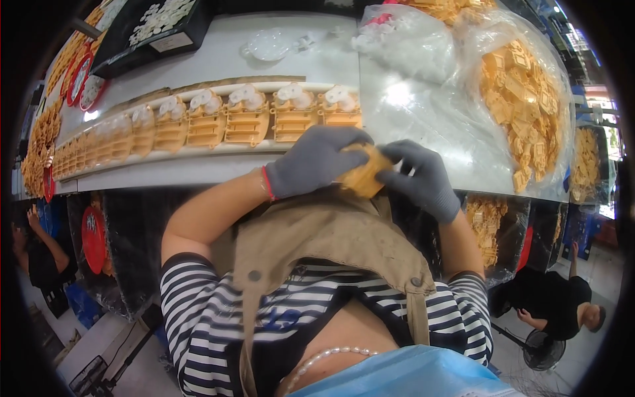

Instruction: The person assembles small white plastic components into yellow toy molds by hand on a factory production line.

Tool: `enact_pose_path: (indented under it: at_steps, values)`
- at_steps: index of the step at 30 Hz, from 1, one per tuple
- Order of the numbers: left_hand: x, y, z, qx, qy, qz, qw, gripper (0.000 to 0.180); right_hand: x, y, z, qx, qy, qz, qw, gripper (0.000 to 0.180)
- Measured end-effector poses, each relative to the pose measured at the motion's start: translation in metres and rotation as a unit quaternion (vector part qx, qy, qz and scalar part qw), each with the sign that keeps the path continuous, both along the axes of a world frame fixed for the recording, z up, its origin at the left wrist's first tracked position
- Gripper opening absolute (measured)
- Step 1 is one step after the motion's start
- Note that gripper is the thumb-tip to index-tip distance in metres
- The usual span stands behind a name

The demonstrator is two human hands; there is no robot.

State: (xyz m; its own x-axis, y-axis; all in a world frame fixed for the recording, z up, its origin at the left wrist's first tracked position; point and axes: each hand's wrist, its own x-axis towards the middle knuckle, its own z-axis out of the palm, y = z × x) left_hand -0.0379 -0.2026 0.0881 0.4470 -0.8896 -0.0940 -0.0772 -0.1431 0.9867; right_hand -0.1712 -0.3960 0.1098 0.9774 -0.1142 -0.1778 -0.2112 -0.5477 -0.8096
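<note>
Both my hands wear grey gloves and meet just over the table's near edge. Between them is an orange plastic part [363,173], tilted and a little blurred. My left hand [314,159] is closed on its left side, thumb lying across the top. With thumb and fingertips, my right hand [418,173] pinches the part's right edge. Beyond my left hand runs a long row of similar orange housings [247,122] on a pale rail, several topped with white round pieces [246,96]. The underside of the held part is hidden.
A clear bag heaped with orange parts [522,99] lies at the right, beside a bag of white pieces [410,43]. At the far left stands a black bin [155,36] of white discs. A clear round dish [268,45] sits at the back. Other people are at both sides.
</note>
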Motion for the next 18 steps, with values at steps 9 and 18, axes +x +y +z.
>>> enact_pose_path:
  at_steps: [9, 18]
  values:
    - [0.027, 0.010, 0.005, -0.059, -0.142, 0.122, 0.981, 0.040, 0.050, -0.001, -0.001, 0.216, 0.159, -0.021, 0.963, 0.033]
    - [0.030, 0.033, -0.037, -0.019, -0.519, 0.118, 0.846, 0.064, 0.071, 0.002, -0.021, 0.215, 0.106, -0.115, 0.964, 0.049]
